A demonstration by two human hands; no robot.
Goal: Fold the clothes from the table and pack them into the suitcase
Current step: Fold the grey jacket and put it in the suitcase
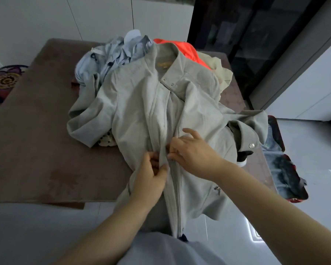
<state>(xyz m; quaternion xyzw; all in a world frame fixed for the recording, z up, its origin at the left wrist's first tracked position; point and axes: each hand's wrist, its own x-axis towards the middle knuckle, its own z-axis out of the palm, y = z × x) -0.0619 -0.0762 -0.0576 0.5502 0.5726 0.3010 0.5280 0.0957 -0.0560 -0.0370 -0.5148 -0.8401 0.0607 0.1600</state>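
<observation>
- While the jacket (141,111) lies front-up on the table (36,140), its collar points away from the person and its hem hangs over the table's near edge.
- The left hand (153,175) is at the middle of the jacket's front, thumb and curled fingers pinching a fold of the left front edge beside the zip.
- The right hand (191,152) is just across the zip from it on the jacket, its thumb and fingers curled and pinching the opposite front edge; the two hands almost touch.
- One jacket sleeve lies bunched at the jacket's left side; the other is folded at its right, cuff and metal snap showing.
- A blue shirt (111,56) is crumpled behind the jacket's left shoulder, partly under it.
- An orange garment (187,50) and a cream garment (220,73) lie behind the jacket's right shoulder.
- A spotted cloth (107,140) peeks out from under the jacket's left sleeve.
- A dark item (243,155) shows under the jacket's right cuff; what it is cannot be told.
- The suitcase (283,169) lies open on the floor to the right of the jacket, beyond the table edge, red-rimmed with something dark inside.
- A flowered mat (4,81) lies on the floor far left of the jacket.
</observation>
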